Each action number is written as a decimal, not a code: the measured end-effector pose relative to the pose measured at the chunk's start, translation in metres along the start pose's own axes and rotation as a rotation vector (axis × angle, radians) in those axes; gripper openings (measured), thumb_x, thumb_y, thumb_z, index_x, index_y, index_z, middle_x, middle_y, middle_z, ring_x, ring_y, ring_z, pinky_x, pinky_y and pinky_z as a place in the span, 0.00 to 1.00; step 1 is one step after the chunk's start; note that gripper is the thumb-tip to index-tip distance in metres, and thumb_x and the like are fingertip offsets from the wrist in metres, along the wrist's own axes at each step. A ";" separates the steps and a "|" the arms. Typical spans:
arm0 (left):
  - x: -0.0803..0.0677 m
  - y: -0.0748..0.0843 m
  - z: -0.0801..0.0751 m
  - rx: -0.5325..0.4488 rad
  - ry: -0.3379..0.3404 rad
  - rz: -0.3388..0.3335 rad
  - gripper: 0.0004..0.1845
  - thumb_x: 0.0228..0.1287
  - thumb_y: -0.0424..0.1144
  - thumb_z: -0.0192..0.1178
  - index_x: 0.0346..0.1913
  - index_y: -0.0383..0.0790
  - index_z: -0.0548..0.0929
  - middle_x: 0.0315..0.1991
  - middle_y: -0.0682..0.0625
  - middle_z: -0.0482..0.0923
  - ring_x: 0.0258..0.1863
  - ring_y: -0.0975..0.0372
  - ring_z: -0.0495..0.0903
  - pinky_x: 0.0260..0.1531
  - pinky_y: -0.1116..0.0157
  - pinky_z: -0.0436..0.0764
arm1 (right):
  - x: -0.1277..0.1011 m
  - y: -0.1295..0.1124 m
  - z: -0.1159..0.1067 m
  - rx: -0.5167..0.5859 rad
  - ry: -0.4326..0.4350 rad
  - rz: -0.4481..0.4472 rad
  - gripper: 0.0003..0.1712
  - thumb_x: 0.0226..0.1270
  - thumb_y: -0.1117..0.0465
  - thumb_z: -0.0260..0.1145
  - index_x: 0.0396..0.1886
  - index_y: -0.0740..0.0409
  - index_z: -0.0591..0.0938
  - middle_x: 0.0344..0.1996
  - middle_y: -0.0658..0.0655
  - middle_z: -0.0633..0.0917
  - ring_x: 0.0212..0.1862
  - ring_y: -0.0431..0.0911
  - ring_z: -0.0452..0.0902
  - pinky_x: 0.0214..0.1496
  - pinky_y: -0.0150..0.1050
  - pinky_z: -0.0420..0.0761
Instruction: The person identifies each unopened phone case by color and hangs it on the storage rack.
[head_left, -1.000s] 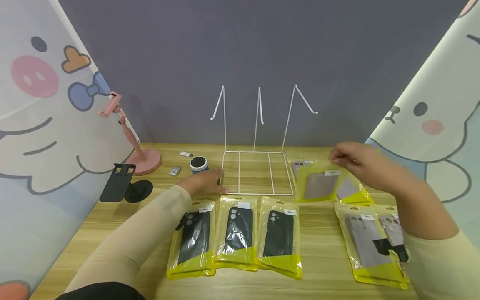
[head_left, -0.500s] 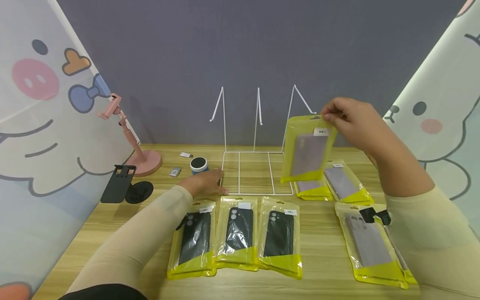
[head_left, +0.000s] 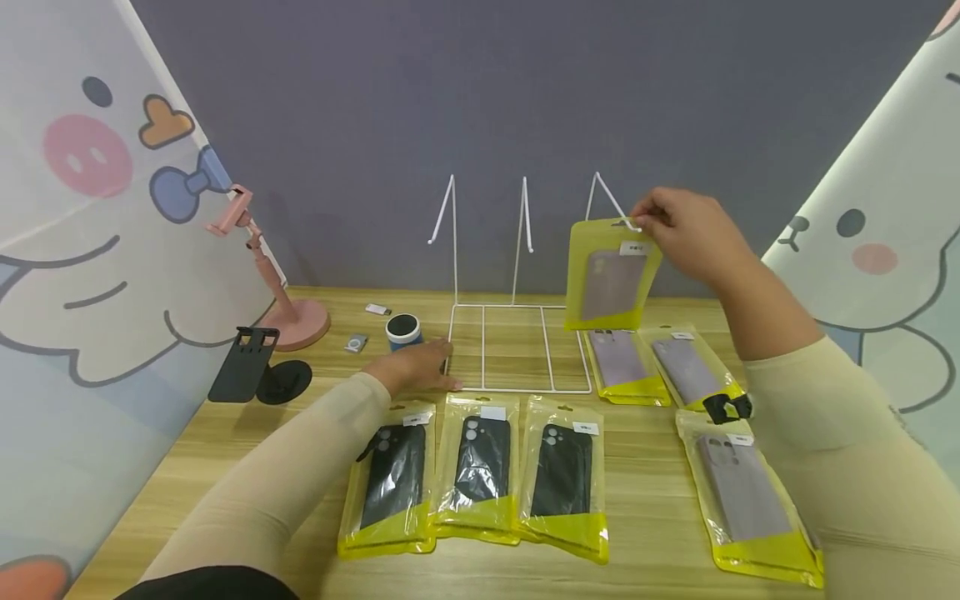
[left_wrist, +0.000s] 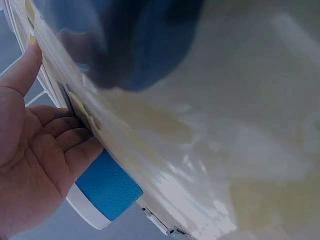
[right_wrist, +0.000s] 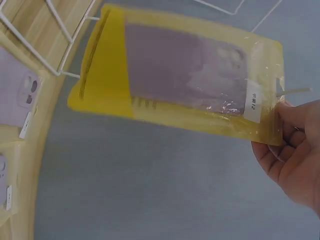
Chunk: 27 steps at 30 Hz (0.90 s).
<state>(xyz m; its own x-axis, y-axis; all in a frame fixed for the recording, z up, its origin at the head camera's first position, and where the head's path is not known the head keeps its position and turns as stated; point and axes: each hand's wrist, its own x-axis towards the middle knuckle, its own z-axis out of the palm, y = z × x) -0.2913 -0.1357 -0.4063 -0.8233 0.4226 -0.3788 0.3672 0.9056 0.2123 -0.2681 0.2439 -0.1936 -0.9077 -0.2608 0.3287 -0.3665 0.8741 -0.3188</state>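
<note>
My right hand (head_left: 690, 233) pinches the top right corner of a yellow-edged pouch (head_left: 611, 312) holding a light purple phone case (right_wrist: 175, 65). The pouch hangs upright at the right hook of a white wire display rack (head_left: 525, 390). In the right wrist view the hook's tip (right_wrist: 300, 91) pokes out at the pouch's hang hole, close to the fingers. My left hand (head_left: 416, 367) rests at the rack base's front left corner, thumb and fingers extended, beside a blue jar with a dark top (head_left: 405, 326). The left wrist view shows its palm (left_wrist: 40, 155).
Three pouches with black phone cases (head_left: 483, 467) lie in front of the rack. More purple-case pouches (head_left: 622, 358) lie to the right. At the left stand a pink phone stand (head_left: 296, 325) and a black phone holder (head_left: 243, 367). A USB stick (head_left: 378, 309) lies behind the jar.
My right hand has lifted the purple-case pouch off the table and carried it up and left to the rack's right hook. The left hand has stayed at the rack's corner.
</note>
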 end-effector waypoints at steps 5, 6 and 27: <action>-0.001 0.002 -0.002 0.003 -0.004 0.005 0.51 0.64 0.66 0.55 0.78 0.37 0.50 0.79 0.41 0.42 0.78 0.50 0.46 0.76 0.54 0.52 | 0.017 0.007 0.003 -0.011 -0.026 0.018 0.19 0.79 0.51 0.49 0.54 0.59 0.79 0.49 0.63 0.82 0.50 0.58 0.75 0.52 0.58 0.72; -0.002 0.002 -0.003 0.001 -0.007 0.006 0.51 0.64 0.66 0.55 0.78 0.37 0.49 0.79 0.41 0.42 0.78 0.50 0.46 0.76 0.54 0.52 | 0.021 0.008 0.004 -0.014 -0.035 0.023 0.20 0.79 0.51 0.49 0.54 0.59 0.78 0.50 0.63 0.82 0.50 0.58 0.74 0.52 0.58 0.72; 0.000 0.012 -0.002 0.009 -0.021 -0.001 0.52 0.64 0.66 0.55 0.78 0.37 0.48 0.80 0.42 0.40 0.78 0.51 0.45 0.76 0.54 0.52 | 0.081 0.028 0.010 -0.051 -0.075 0.210 0.25 0.79 0.50 0.47 0.60 0.64 0.75 0.55 0.70 0.77 0.54 0.64 0.71 0.54 0.61 0.72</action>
<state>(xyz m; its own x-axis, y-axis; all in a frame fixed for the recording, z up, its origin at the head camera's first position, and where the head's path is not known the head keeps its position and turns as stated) -0.2879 -0.1244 -0.4020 -0.8147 0.4221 -0.3976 0.3701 0.9063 0.2039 -0.3540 0.2436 -0.1849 -0.9763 -0.0993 0.1925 -0.1593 0.9314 -0.3273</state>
